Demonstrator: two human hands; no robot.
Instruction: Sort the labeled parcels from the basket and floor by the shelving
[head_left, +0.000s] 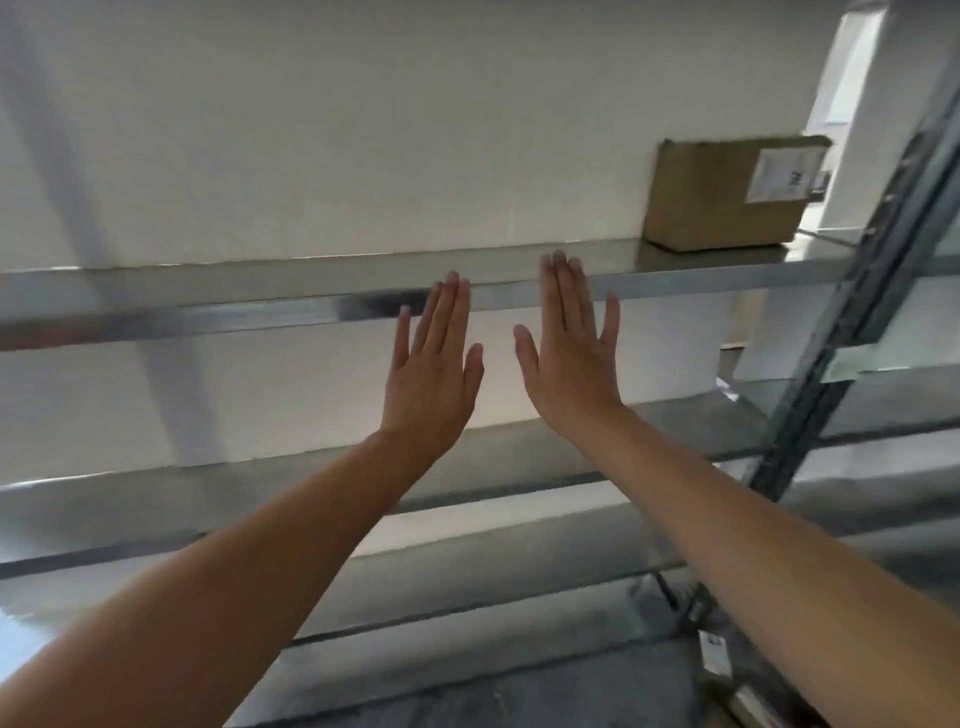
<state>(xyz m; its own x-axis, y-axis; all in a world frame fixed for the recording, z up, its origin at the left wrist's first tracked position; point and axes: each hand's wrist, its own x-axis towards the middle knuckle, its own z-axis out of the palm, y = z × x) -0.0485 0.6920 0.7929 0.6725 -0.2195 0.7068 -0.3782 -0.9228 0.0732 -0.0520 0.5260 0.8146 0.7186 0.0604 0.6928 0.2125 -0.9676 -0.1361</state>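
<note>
Metal shelving (249, 293), parcel (706, 200) lengthwise along it, label (785, 174) outward, left hand (430, 387), right hand (571, 364) spread

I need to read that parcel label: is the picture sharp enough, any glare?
Head view: soft, smeared overall; label on the cardboard box unreadable; glare streaks the metal shelf edge; wide-angle lens bows it; left hand and right hand look sharpest.

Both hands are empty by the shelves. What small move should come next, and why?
Probably lower both hands and look down for another parcel: the left hand and right hand are open and hold nothing, and the one labeled box in view already sits on the shelf.
</note>
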